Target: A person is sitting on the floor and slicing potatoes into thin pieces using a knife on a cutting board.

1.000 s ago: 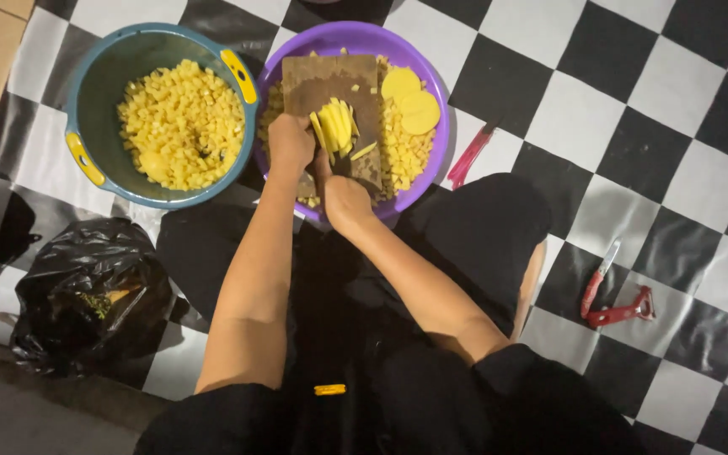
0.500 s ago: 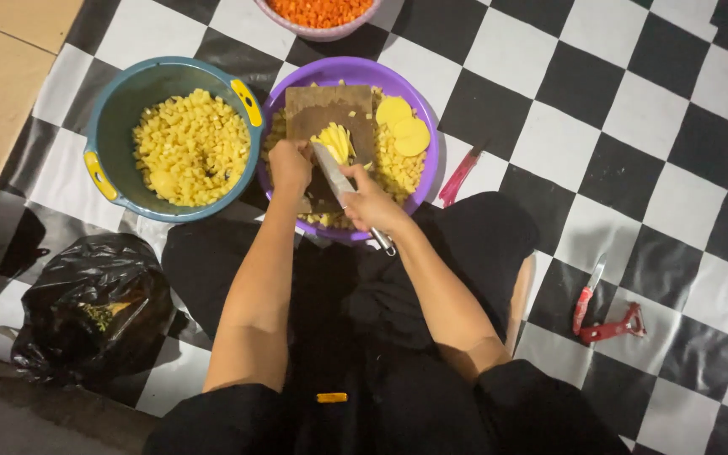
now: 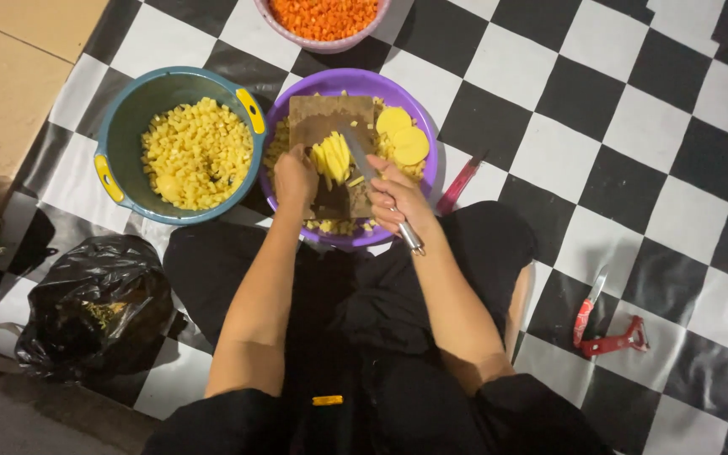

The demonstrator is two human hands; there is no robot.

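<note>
Checkered black-and-white floor covering [image 3: 634, 101] fills the head view. On it stands a purple basin [image 3: 425, 160] with a brown cutting board [image 3: 322, 114] laid across it. The left hand [image 3: 295, 175] rests on the board, fingers together and pressed against a stack of yellow potato strips [image 3: 332, 157]. The right hand [image 3: 398, 198] has its fingers clamped around the metal handle of a knife [image 3: 372, 173], blade angled across the board just beside the strips. Two round potato slices [image 3: 404, 136] lie in the basin at the board's right edge. A teal bucket [image 3: 124, 126] of yellow cubes stands left of the basin; a pink bowl [image 3: 330, 42] of orange cubes stands above. A black bag [image 3: 86, 303] lies lower left, red tools [image 3: 604, 324] lower right.
</note>
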